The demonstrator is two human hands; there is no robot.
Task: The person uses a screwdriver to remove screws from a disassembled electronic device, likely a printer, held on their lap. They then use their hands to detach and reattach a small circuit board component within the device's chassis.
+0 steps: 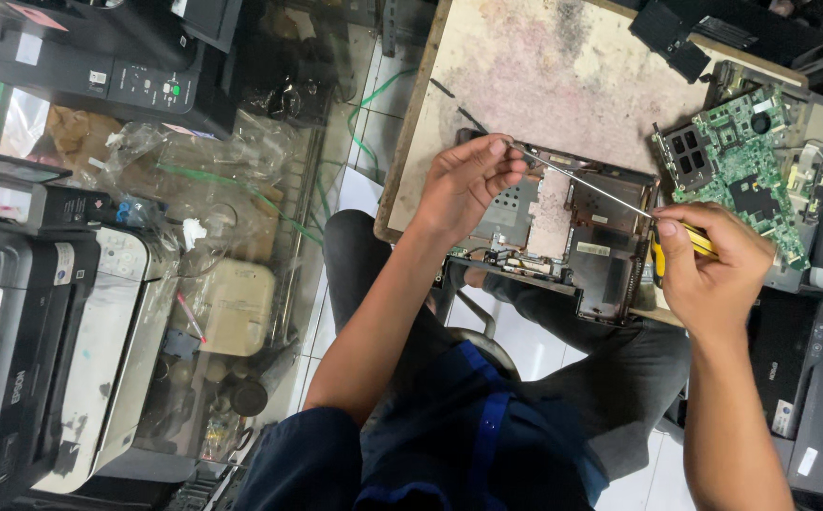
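An opened laptop base shell (601, 270) lies on the worn wooden table (544, 76), overhanging its near edge. My right hand (709, 265) grips a yellow-handled screwdriver (591, 185) whose long metal shaft slants up-left across the shell. My left hand (468, 185) hovers over the shell's left end, with its thumb and forefinger pinched at the shaft's tip. What the fingertips hold, if anything, is too small to see.
A green circuit board (738, 161) rests on another laptop part at the table's right. Black parts (676, 38) lie at the far right corner. Printers (43, 331) and a glass shelf with clutter (222, 284) fill the left. My knees are under the table edge.
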